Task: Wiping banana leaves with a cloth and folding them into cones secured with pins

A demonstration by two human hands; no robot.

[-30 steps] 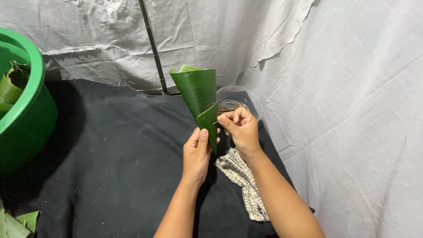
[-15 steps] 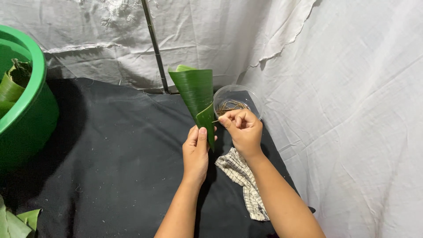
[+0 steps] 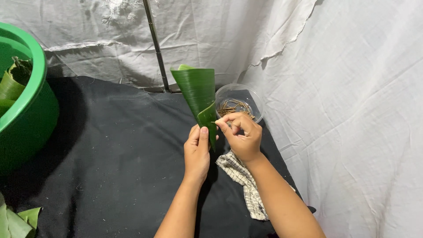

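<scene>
Both hands meet at a rolled green leaf cone held upright above the middle of the black-covered counter. The left hand grips the cone's narrow lower end, thumb and fingers closed around it. The right hand pinches a thin stick between thumb and fingertips, its tip touching the overlapping edge of the leaf. Just beyond the right hand, at the far right of the counter, stands a clear round container of similar small sticks. A checked cloth lies under the right forearm. At the far left sits a green tub holding leaves, with leaf scraps near the left corner.
</scene>
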